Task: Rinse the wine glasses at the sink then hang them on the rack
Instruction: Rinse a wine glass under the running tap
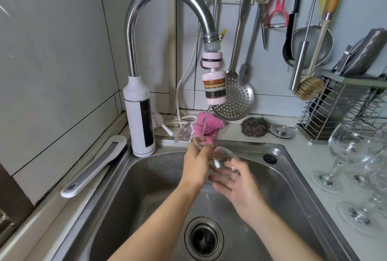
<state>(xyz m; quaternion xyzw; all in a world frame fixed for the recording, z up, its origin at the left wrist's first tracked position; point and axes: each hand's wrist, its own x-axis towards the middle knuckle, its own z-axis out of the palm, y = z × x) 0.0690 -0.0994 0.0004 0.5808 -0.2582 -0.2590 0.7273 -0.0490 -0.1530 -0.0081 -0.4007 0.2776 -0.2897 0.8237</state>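
Observation:
A clear wine glass (219,157) lies nearly sideways over the steel sink (293,177), its foot (183,134) pointing up and left. My left hand (195,162) grips it at the stem end, under a thin stream of water from the tap's filter head (214,86). My right hand (236,183) touches the bowl from below with straight, spread fingers. Several more wine glasses (351,147) stand upright on the counter to the right of the sink.
A pink cloth (206,124) and a steel scourer (254,126) lie behind the sink. Ladles, a peeler and brushes hang on the tiled wall. A wire utensil rack (343,112) stands at back right. The drain (204,237) sits low in the basin. A white-and-grey tool (94,166) lies at the left.

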